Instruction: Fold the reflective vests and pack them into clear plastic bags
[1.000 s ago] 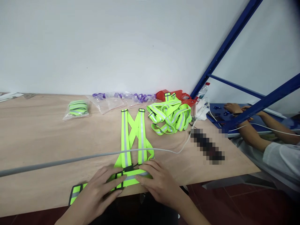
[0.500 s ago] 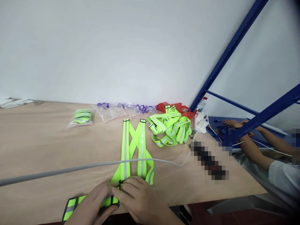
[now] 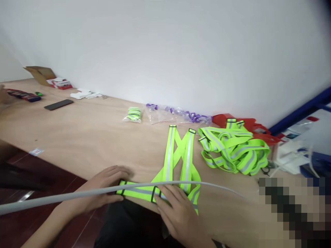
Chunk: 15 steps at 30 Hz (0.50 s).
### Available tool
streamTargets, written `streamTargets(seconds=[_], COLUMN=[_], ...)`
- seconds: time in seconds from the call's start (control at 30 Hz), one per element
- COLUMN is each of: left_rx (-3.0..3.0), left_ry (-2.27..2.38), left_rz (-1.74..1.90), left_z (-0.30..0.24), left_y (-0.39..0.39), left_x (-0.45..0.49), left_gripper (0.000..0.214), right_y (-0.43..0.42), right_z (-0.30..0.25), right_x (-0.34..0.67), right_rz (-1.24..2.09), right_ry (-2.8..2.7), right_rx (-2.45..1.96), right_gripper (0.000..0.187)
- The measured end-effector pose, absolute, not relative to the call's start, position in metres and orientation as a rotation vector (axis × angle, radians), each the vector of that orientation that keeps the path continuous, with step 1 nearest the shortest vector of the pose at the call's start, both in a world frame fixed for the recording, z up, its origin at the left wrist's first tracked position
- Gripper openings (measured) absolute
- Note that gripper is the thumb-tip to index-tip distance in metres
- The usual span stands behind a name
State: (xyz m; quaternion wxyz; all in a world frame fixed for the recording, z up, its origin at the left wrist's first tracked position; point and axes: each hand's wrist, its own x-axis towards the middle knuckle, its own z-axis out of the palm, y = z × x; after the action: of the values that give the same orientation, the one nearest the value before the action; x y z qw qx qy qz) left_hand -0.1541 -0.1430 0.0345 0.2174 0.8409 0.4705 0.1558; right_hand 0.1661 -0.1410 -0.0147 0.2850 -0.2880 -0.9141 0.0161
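Note:
A fluorescent yellow-green reflective vest [image 3: 169, 151] of straps with silver stripes lies on the table, its shoulder straps crossed and pointing to the wall. Its waist strap runs along the table's near edge. My left hand [image 3: 103, 186] grips the left end of this strap, thumb below and fingers above. Bent over the waist strap by a black slide buckle [image 3: 154, 194], my right hand [image 3: 176, 206] holds it, the fingertips partly hidden. A heap of similar reflective straps [image 3: 232, 148] lies to the right.
A grey cable [image 3: 103, 190] crosses in front of my hands. Along the wall are a bagged strap bundle [image 3: 133, 114], clear bags [image 3: 161, 115] with purple items, and a red bag [image 3: 223, 119]. A cardboard box [image 3: 41, 74] stands far left, near another person's hand [image 3: 3, 96].
My view has swung left. My left hand has moved away from the right one, to the far left end of the waist strap. The strap is now straightened between both hands.

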Motion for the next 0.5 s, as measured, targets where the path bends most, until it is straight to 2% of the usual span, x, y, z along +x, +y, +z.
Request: streamTargets(seconds=[0.1, 0.33, 0.5], left_rx=[2.235, 2.184, 2.330], left_ry=[1.267, 1.300, 1.355], left_rz=[0.456, 0.494, 0.375], left_z=[0.040, 0.042, 0.032], left_y=[-0.148, -0.153, -0.154], left_x=[-0.152, -0.154, -0.160], left_gripper=[0.038, 0.044, 0.048], right_y=[-0.140, -0.138, -0.139], right_z=[-0.015, -0.010, -0.010], right_x=[0.165, 0.165, 0.164], right_rz=[0.074, 0.083, 0.113], right_ry=[-2.455, -2.466, -2.482], right_rx=[-0.762, -0.723, -0.763], right_gripper=[0.028, 0.029, 0.030])
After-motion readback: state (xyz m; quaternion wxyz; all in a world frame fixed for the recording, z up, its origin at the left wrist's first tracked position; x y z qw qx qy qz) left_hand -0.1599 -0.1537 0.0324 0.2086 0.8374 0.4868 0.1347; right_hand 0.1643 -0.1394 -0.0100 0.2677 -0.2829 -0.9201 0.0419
